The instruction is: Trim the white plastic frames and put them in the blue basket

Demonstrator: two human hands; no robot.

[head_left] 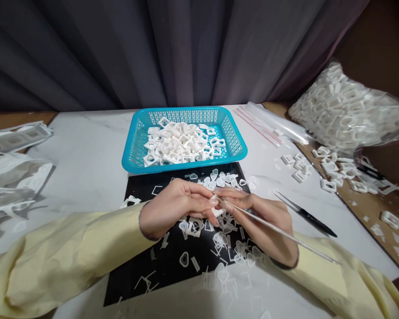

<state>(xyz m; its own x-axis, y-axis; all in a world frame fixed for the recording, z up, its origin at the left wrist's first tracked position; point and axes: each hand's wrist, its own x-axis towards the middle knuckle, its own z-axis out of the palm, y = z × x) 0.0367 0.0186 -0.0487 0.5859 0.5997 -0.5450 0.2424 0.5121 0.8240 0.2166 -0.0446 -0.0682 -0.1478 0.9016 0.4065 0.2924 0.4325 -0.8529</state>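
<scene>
My left hand (182, 206) pinches a small white plastic frame (218, 212) over the black mat. In my right hand (261, 217) is a long, thin metal tool (279, 231), its near end slanting back over the wrist; its tip meets the piece between both hands. The fingers partly cover the piece and the tool's tip, so its exact kind is unclear. Beneath the hands, the black mat (133, 266) carries loose white frames (194, 227) and translucent scraps (221, 240).
Behind the hands stands a blue basket (128, 153) heaped with white frames (179, 141). Black-handled tweezers (314, 220) lie to the right. Further right are a full plastic bag (349, 106), loose frames (329, 166) and flat zip bags (269, 122). White sprue parts (16, 173) lie at left.
</scene>
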